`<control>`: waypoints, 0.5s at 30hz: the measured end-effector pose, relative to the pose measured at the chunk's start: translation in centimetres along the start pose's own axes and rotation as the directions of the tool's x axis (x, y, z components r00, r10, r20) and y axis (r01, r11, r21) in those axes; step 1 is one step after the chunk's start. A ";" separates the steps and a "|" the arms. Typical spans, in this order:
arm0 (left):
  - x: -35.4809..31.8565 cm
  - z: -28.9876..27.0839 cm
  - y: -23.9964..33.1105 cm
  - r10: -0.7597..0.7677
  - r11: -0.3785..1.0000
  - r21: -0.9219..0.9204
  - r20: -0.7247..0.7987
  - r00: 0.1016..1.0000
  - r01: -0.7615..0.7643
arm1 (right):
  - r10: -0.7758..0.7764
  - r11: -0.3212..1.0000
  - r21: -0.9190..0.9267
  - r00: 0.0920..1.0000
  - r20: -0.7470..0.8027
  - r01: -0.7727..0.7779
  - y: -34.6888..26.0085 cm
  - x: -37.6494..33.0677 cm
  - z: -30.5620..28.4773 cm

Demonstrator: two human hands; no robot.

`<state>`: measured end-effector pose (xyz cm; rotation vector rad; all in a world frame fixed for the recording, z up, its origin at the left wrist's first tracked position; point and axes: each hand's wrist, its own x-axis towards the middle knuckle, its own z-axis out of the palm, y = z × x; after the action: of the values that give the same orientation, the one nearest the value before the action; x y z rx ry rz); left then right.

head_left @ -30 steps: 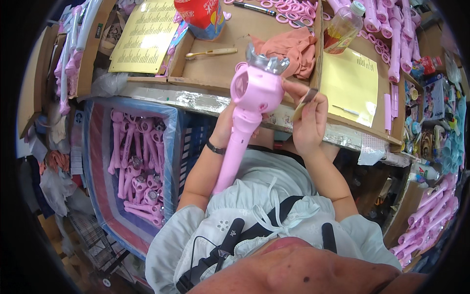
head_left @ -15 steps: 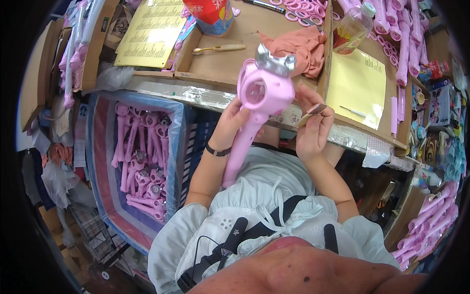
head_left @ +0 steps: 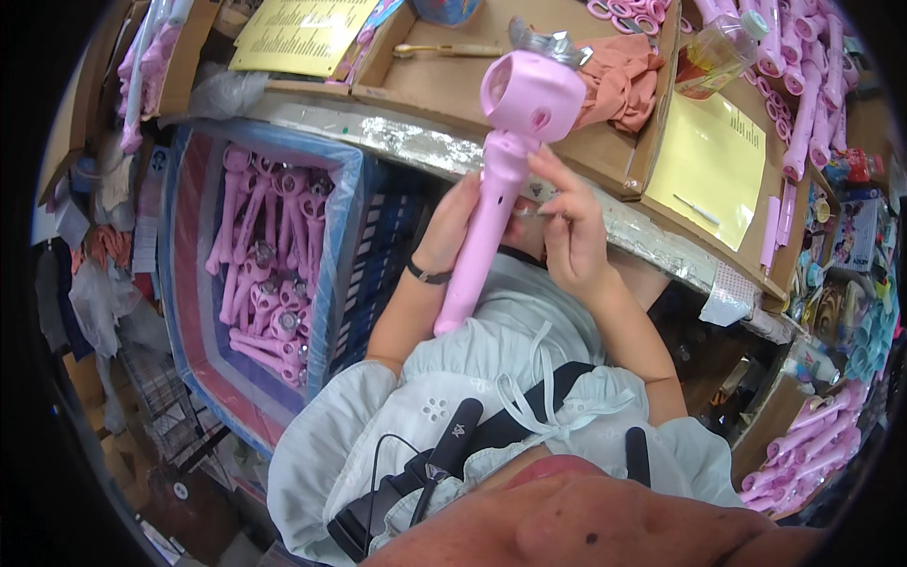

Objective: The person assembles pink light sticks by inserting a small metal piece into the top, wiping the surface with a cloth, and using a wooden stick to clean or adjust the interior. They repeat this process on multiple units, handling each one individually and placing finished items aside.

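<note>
A pink plastic toy wand leans up from my lap, its round-windowed head above the table edge. On top of that head sits a silver crown piece. My left hand is closed round the wand's handle from the left side. My right hand is at the wand's neck, with a fingertip against it and the other fingers bent inward. A small flat piece seems to be pinched in those fingers, but it is mostly hidden.
At left a blue-rimmed crate holds several pink wands. On the table are a cardboard tray, a toothbrush, an orange cloth, yellow sheets, a bottle and pink rings. More wands lie lower right.
The wand has turned, so its round window now faces more to the left. My right hand has moved left and in to the neck; the small brownish flat piece is now mostly hidden.
</note>
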<state>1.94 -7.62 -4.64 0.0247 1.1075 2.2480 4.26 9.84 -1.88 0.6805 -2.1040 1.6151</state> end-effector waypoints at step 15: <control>-3.6 -1.3 -0.2 -0.173 0.968 -0.115 0.328 0.929 0.221 | 0.387 0.882 0.399 0.867 -0.313 -0.250 -1.4 -1.8 -2.1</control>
<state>4.56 -10.38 -4.72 0.1959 0.7338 2.0510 6.59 11.84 -1.25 0.0759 -1.7226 2.1334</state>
